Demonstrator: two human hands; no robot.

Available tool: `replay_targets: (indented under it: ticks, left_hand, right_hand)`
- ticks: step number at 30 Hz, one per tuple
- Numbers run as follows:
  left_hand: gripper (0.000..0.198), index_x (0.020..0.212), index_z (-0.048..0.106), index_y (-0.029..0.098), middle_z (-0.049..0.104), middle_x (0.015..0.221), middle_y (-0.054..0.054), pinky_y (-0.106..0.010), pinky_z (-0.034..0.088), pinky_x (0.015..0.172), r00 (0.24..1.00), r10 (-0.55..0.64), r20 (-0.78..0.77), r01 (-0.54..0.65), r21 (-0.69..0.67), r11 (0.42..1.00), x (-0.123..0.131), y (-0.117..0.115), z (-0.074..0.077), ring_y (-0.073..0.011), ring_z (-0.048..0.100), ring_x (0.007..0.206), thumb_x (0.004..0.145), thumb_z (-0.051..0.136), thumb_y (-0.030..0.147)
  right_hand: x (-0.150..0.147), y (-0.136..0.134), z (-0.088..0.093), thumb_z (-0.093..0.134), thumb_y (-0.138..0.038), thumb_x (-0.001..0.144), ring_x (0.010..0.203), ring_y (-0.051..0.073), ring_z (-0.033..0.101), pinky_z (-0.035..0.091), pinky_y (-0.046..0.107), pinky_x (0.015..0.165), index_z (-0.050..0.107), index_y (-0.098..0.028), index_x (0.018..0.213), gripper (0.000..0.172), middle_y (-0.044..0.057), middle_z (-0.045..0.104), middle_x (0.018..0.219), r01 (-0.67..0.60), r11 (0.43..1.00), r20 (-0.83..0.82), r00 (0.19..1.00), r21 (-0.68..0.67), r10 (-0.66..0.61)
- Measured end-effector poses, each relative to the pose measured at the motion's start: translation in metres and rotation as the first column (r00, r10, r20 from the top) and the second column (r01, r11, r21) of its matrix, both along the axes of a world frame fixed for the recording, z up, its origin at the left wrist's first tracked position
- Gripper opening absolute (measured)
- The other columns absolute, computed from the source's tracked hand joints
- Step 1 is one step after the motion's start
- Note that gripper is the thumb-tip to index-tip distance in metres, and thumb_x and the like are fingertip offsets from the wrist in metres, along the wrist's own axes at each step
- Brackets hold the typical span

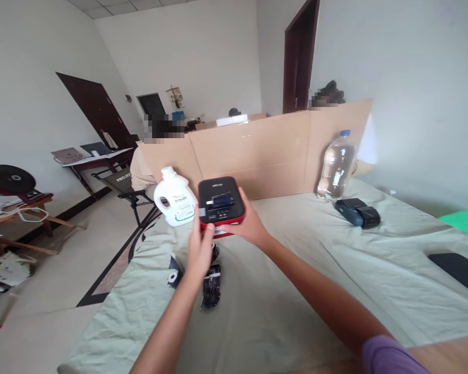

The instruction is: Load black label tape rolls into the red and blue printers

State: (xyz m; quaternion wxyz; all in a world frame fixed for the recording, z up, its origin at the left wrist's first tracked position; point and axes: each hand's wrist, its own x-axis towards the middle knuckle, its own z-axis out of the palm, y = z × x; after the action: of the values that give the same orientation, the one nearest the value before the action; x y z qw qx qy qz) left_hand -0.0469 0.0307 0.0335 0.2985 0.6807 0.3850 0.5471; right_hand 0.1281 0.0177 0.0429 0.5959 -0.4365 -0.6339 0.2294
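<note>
Both my hands hold a black-and-red box-shaped device (pixel 221 189) with rounded corners, raised above the cloth-covered table. My left hand (pixel 200 244) grips its left front corner, the thumb on the front side. From the right, my right hand (pixel 250 224) wraps the edge, its thumb along the front. A small dark item with a light tip (pixel 222 200) shows on the device's top; I cannot tell whether it is loose. Below lie a crumpled black wrapped strip (pixel 211 288) and a dark roll with a white core (pixel 173 275), beside my left forearm.
A white jug (pixel 175 200) stands left of the device. At the back, a cardboard panel (pixel 249 156) stands upright, people behind it. To the right are a clear bottle (pixel 336 166) with a blue cap, a dark blue-black device (pixel 358 213), a black flat object (pixel 458 270) and something green (pixel 464 223).
</note>
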Motion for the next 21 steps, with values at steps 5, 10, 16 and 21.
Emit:
replay_targets:
  ticks: [5, 10, 16, 21]
  left_hand:
    - [0.067, 0.156, 0.026, 0.029, 0.035, 0.16, -0.003, -0.038, 0.024, 0.124, 0.963, -0.261, 0.07, 0.265, -0.057, 0.963, 0.083, -0.041, -0.048, -0.0228, 0.028, 0.15, 0.096, 0.049, 0.048]
    - [0.07, 0.156, 0.025, 0.027, 0.035, 0.16, -0.005, -0.038, 0.025, 0.124, 0.945, -0.308, 0.107, 0.324, -0.21, 0.922, 0.112, -0.052, -0.096, -0.023, 0.031, 0.149, 0.095, 0.052, 0.049]
    - [0.069, 0.155, 0.03, 0.026, 0.04, 0.157, -0.006, -0.038, 0.028, 0.122, 0.945, -0.32, 0.071, 0.328, -0.232, 0.916, 0.115, -0.054, -0.11, -0.0239, 0.037, 0.146, 0.094, 0.055, 0.047]
    - [0.07, 0.156, 0.027, 0.025, 0.034, 0.16, -0.007, -0.038, 0.026, 0.123, 0.943, -0.325, 0.065, 0.331, -0.225, 0.916, 0.114, -0.052, -0.117, -0.0234, 0.033, 0.148, 0.095, 0.054, 0.044]
  right_hand:
    - [0.071, -0.064, -0.043, 0.087, -0.053, 0.058, 0.133, 0.037, 0.048, 0.041, 0.054, 0.108, 0.024, -0.026, 0.157, 0.12, 0.011, 0.054, 0.142, 0.282, 0.959, 0.026, 0.959, -0.032, -0.281]
    - [0.106, -0.078, -0.092, 0.086, -0.056, 0.058, 0.13, 0.039, 0.051, 0.044, 0.055, 0.106, 0.035, -0.024, 0.152, 0.111, 0.013, 0.057, 0.139, 0.332, 0.937, 0.092, 0.942, -0.112, -0.323]
    - [0.121, -0.075, -0.122, 0.083, -0.059, 0.063, 0.137, 0.04, 0.042, 0.035, 0.06, 0.112, 0.025, -0.02, 0.156, 0.116, 0.016, 0.049, 0.145, 0.339, 0.935, 0.189, 0.929, -0.1, -0.317]
    - [0.12, -0.077, -0.127, 0.082, -0.061, 0.063, 0.135, 0.041, 0.043, 0.036, 0.059, 0.112, 0.017, -0.017, 0.158, 0.123, 0.02, 0.047, 0.144, 0.359, 0.928, 0.205, 0.92, -0.101, -0.334]
